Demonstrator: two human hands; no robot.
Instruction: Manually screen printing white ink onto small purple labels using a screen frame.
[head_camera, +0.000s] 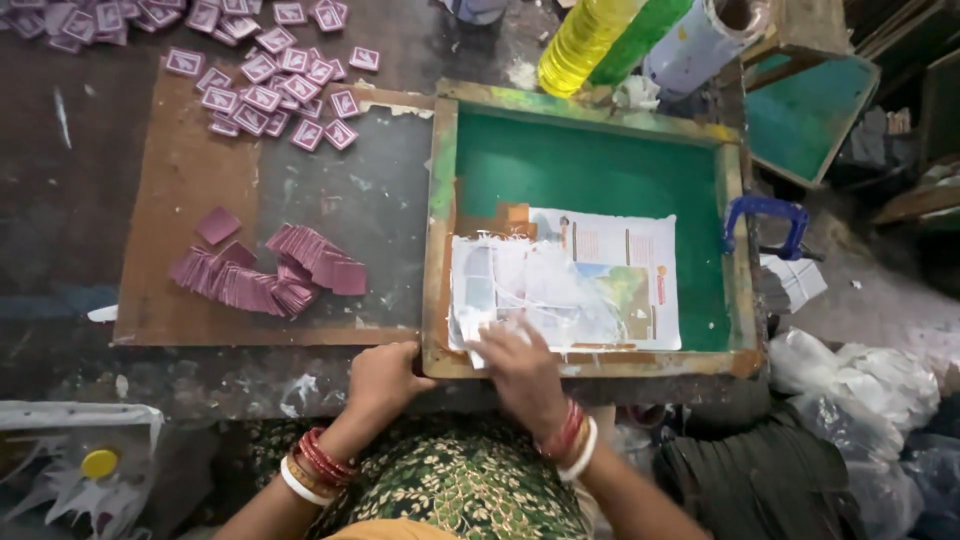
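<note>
A wooden-framed printing screen (440, 230) with green mesh lies flat on the work surface. A printed paper sheet (610, 275) smeared with white ink covers its near half. My left hand (385, 378) grips the frame's near left corner. My right hand (522, 368) presses down on the white-smeared paper at the frame's near edge, over a small pale piece whose kind I cannot tell. Both wrists wear red and white bangles.
Fanned piles of small purple cards (265, 275) lie on a brown board (185, 200) left of the frame. Several printed purple cards (270, 85) are spread at the back left. Yellow and green bottles (585, 40), a blue clamp (765, 222) and plastic bags (860, 375) sit around the right.
</note>
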